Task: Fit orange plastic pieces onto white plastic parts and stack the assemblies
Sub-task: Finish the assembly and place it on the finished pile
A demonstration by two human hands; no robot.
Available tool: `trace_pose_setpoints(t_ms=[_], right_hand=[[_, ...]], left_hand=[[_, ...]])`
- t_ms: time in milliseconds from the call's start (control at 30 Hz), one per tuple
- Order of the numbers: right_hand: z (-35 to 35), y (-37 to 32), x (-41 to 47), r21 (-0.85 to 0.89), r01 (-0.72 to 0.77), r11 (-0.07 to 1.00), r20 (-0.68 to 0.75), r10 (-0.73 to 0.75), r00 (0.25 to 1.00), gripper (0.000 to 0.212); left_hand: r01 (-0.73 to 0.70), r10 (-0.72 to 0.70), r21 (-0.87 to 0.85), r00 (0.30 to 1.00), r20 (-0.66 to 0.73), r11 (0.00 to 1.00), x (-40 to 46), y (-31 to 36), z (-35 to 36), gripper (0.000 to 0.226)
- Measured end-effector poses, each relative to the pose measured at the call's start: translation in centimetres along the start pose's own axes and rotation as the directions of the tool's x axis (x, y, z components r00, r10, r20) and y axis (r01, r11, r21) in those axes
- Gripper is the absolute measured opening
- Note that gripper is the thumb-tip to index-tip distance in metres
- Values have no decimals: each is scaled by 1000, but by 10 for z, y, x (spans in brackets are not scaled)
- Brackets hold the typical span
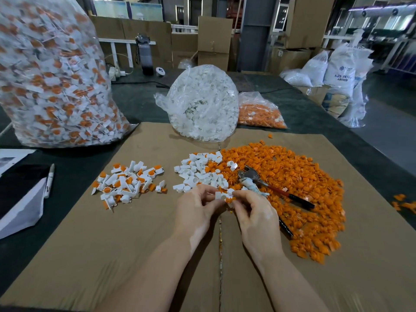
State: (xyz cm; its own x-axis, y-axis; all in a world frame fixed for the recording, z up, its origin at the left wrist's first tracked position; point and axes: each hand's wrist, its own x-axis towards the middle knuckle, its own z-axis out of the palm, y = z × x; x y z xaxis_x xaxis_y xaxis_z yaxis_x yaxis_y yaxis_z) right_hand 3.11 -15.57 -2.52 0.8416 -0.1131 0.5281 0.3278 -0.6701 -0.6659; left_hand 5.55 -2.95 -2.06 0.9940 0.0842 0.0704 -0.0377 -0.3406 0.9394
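On flat brown cardboard [112,244], left to right: heap of finished orange-and-white plastic assemblies [128,182]; my left hand [195,212] pinching a small white plastic part [219,195]; my right hand [254,216] pinching an orange plastic piece [230,199] against it. Both look light, rigid, best held by their edges.

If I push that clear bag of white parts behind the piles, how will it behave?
The bag of white parts would probably slump and shift rather than slide as one block, since its thin film looks crinkled and loosely filled. It stands tall and rounded on the cardboard, so it may tip. Its mouth looks open toward the camera, so parts might spill.
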Motion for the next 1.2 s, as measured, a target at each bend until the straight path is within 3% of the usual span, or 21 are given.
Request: trace_pose_setpoints(t_ms=[200, 333, 467, 767, 933, 1200], right_hand=[[0, 2, -1, -2, -26, 1000, -21, 26, 999, 13], [2, 3, -1, -28, -34, 999, -46, 32, 998, 13], [2, 1, -2, -74, 9, 997, -56, -14, 998, 13], [0, -1, -4, -115, 20, 993, 7, -19, 1000, 7], [0, -1, -3, -74, 30, 997, 17, -29, 999, 4], [0, -3, -2, -44, 116, 992, -8, -116, 993, 22]], left_hand=[[-3, 3, -19, 1000, -4, 1000, -2, 1, 7, 4], [-13, 15, -41, 999, 44, 999, -5, -1, 4, 12], [-78, 77, 15, 995, 67, 997, -8, -1, 4, 6], [-139, 134, 39, 985, 110, 990, -14, -1, 3, 16], [-94, 99, -42, 988, 121, 995, -12, -1, 3, 12], [-10, 43, -243, 991, 130, 970, -7, -1, 0, 20]])
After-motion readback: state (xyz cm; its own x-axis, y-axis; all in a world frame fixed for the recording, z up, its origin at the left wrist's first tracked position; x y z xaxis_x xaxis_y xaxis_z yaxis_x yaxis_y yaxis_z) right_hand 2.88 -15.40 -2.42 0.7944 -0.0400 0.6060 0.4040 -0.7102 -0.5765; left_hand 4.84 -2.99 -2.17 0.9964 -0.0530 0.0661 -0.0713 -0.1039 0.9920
